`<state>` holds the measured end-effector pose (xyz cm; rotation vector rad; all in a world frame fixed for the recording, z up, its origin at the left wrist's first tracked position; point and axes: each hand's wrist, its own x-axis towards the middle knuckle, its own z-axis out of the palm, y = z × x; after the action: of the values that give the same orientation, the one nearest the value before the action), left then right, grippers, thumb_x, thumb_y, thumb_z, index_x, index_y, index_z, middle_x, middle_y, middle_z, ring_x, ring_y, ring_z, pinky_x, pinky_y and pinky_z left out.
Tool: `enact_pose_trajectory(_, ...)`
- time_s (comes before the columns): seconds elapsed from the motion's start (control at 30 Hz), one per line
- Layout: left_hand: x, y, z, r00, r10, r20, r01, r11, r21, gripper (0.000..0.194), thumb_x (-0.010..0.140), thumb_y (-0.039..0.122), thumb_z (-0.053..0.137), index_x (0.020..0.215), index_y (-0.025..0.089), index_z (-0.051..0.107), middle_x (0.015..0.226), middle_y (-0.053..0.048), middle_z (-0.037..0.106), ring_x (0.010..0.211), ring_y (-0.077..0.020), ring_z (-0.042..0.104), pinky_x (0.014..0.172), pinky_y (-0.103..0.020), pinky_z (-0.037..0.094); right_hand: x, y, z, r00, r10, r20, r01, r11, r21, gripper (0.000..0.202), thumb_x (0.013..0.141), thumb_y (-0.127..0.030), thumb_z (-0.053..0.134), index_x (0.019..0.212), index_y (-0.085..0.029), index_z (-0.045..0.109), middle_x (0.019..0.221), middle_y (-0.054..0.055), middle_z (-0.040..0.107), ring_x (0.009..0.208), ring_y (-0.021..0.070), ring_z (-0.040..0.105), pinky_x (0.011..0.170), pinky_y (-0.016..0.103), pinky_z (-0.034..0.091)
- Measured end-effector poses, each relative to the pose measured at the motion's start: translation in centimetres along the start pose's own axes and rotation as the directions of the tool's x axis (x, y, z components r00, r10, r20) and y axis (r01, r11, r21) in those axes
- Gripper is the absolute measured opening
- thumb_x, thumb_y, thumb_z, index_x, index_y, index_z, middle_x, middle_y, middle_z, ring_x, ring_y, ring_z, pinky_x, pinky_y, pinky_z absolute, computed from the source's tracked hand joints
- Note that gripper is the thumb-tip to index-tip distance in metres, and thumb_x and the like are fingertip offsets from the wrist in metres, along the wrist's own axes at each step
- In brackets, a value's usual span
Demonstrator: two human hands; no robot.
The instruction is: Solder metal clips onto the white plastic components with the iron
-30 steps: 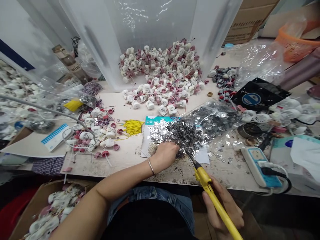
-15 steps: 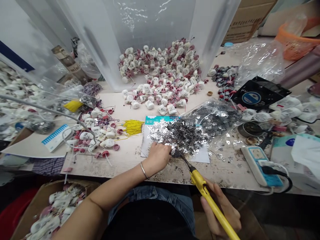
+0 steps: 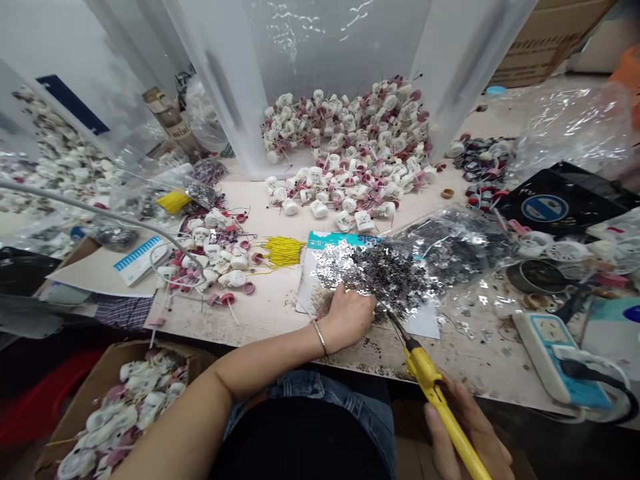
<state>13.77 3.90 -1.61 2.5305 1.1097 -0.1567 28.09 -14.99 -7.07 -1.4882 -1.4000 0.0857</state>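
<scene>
My right hand is wrapped round the yellow handle of a soldering iron, whose dark tip points up and left to the near edge of a pile of small metal pieces. Beside that tip my left hand is closed, fingers pinched together; what they hold, if anything, is hidden. The pile, bright silver on the left and darker on the right, lies on a white and teal sheet. A bundle of yellow wires lies left of the sheet.
White and pink wired parts spill from a large translucent bin. More lie at left and in a cardboard box below. At right are a power strip, a round tin, a black fan and a plastic bag.
The view has shifted, so the bench contents appear further right. My left hand stays closed by the iron's tip, and my right hand keeps its grip on the soldering iron.
</scene>
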Motion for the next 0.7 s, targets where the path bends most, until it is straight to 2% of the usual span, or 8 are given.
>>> enact_pose_trajectory(0.1, -0.6, -0.3, -0.4, 1.0, -0.025, -0.006, 0.025, 1.0, -0.018, 0.015, 0.088, 0.023, 0.055, 0.083, 0.016, 0.068, 0.08, -0.009, 0.072, 0.084, -0.0265, 0.065, 0.083, -0.042, 0.038, 0.7, -0.9, -0.1, 0.993, -0.111, 0.026, 0.113, 0.992, -0.048, 0.051, 0.08, -0.005, 0.061, 0.129, -0.018, 0.056, 0.124, 0.006, 0.064, 0.104, 0.026, 0.067, 0.077, 0.037, 0.063)
enact_pose_trajectory(0.17, -0.9, -0.6, -0.8, 0.998, -0.051, 0.023, 0.052, 0.998, -0.043, 0.018, 0.087, 0.022, 0.056, 0.076, 0.017, 0.069, 0.078, -0.008, 0.072, 0.085, -0.026, 0.065, 0.084, -0.042, 0.037, 0.9, -1.3, -0.3, 0.988, -0.151, 0.038, 0.153, 0.987, -0.044, 0.056, 0.079, -0.004, 0.061, 0.133, -0.017, 0.051, 0.125, 0.007, 0.063, 0.102, 0.0256, 0.068, 0.073, 0.036, 0.064)
enact_pose_trajectory(0.27, -1.2, -1.0, -1.1, 0.995, -0.078, 0.067, 0.084, 0.993, -0.089, 0.017, 0.085, 0.023, 0.06, 0.073, 0.019, 0.071, 0.078, -0.007, 0.073, 0.086, -0.0256, 0.064, 0.084, -0.042, 0.037, 1.0, -1.8, -0.8, 0.985, -0.157, 0.067, 0.159, 0.987, -0.027, 0.056, 0.079, -0.005, 0.061, 0.132, -0.014, 0.052, 0.12, 0.008, 0.066, 0.097, 0.0246, 0.07, 0.07, 0.034, 0.064)
enact_pose_trajectory(0.4, -0.9, -0.9, -0.6, 0.996, -0.081, 0.025, 0.083, 0.993, -0.084, 0.018, 0.086, 0.024, 0.058, 0.074, 0.019, 0.071, 0.079, -0.007, 0.073, 0.086, -0.0254, 0.064, 0.084, -0.042, 0.037, 0.8, -2.2, -0.8, 0.994, -0.093, 0.059, 0.091, 0.995, 0.031, 0.041, 0.079, -0.006, 0.06, 0.119, -0.016, 0.062, 0.113, 0.007, 0.068, 0.096, 0.0236, 0.07, 0.071, 0.033, 0.064)
enact_pose_trajectory(0.53, -0.3, -0.6, -0.5, 0.995, -0.088, 0.041, 0.09, 0.994, -0.056, 0.02, 0.086, 0.025, 0.056, 0.076, 0.019, 0.072, 0.08, -0.007, 0.074, 0.085, -0.0264, 0.065, 0.087, -0.046, 0.037, 0.4, -1.7, 0.0, 0.994, -0.085, 0.073, 0.084, 0.996, 0.019, 0.048, 0.08, -0.004, 0.058, 0.126, -0.016, 0.058, 0.115, 0.008, 0.067, 0.1, 0.0235, 0.069, 0.076, 0.034, 0.063)
enact_pose_trajectory(0.7, -0.1, -0.3, -0.9, 0.992, -0.102, 0.067, 0.105, 0.994, -0.033, 0.019, 0.084, 0.023, 0.056, 0.075, 0.016, 0.072, 0.081, -0.01, 0.074, 0.084, -0.028, 0.067, 0.088, -0.048, 0.039, -0.2, -0.5, 0.3, 0.972, -0.156, 0.173, 0.152, 0.988, 0.037, 0.052, 0.079, -0.003, 0.058, 0.129, -0.017, 0.055, 0.119, 0.009, 0.066, 0.105, 0.0255, 0.067, 0.082, 0.037, 0.062)
